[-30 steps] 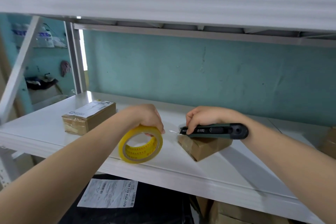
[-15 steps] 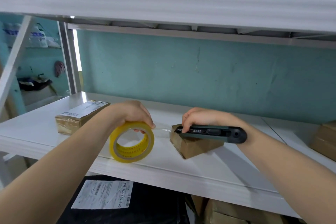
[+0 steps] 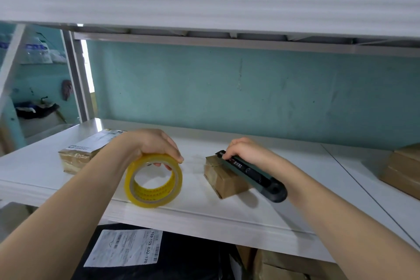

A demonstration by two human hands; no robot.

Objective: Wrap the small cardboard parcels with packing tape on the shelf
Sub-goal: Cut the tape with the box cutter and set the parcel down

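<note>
Left of the small parcel (image 3: 227, 183), the left hand (image 3: 154, 144) has its grip round the tape roll (image 3: 156, 158). The right hand (image 3: 245, 151) holds a cutter (image 3: 252, 173) on the parcel.

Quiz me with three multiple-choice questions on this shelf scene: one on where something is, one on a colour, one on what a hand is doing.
1. Where is the knife?
A. Hanging on the wall
B. On the floor
C. In the right hand, over a parcel

2. What colour is the roll?
A. Red
B. Yellow
C. Blue

3. What is the left hand doing?
A. Gripping the roll's top
B. Pointing upward
C. Hanging free

Answers:
1 C: the right hand's fingers curl round the knife, whose front end sits at the parcel's top.
2 B: its band and core are bright yellow.
3 A: the fingers wrap over the roll's upper rim.
</note>
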